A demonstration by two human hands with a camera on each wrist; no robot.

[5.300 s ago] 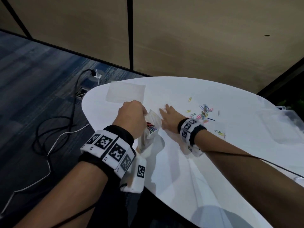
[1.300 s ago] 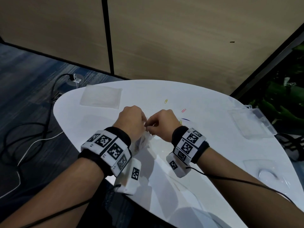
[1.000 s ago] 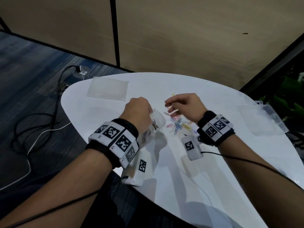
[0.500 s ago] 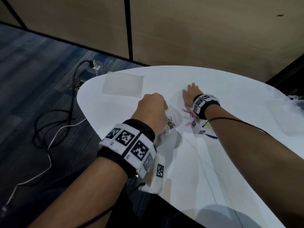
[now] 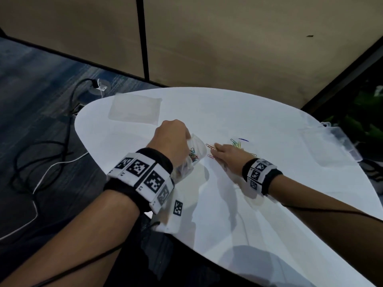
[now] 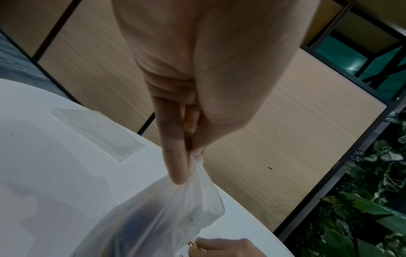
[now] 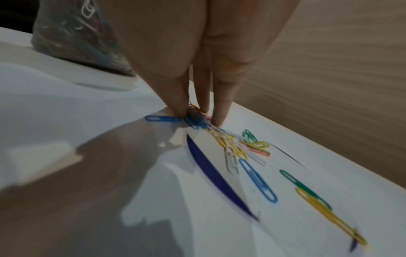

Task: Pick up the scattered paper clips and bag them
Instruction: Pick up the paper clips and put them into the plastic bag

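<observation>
My left hand point(image 5: 173, 138) pinches the gathered top of a clear plastic bag point(image 5: 195, 155) that rests on the white table point(image 5: 228, 214) with coloured paper clips inside. In the left wrist view the fingers point(image 6: 175, 156) grip the bag point(image 6: 167, 217) at its neck. My right hand point(image 5: 217, 149) lies low on the table just right of the bag, fingers straight. Its fingertips point(image 7: 180, 107) press on a bunch of loose paper clips point(image 7: 195, 120). More paper clips point(image 7: 241, 147) lie scattered behind the hand, and others point(image 5: 236, 143) show beside it.
An empty flat clear bag point(image 5: 134, 108) lies at the table's far left. A clear plastic box point(image 5: 329, 146) sits at the right edge. A blue-edged clear sheet point(image 7: 211, 173) lies under the clips. Cables point(image 5: 41, 154) run over the floor on the left.
My right hand has drawn back from its farther reach toward the bag, and clips now lie at its fingertips. The left hand keeps its hold on the bag.
</observation>
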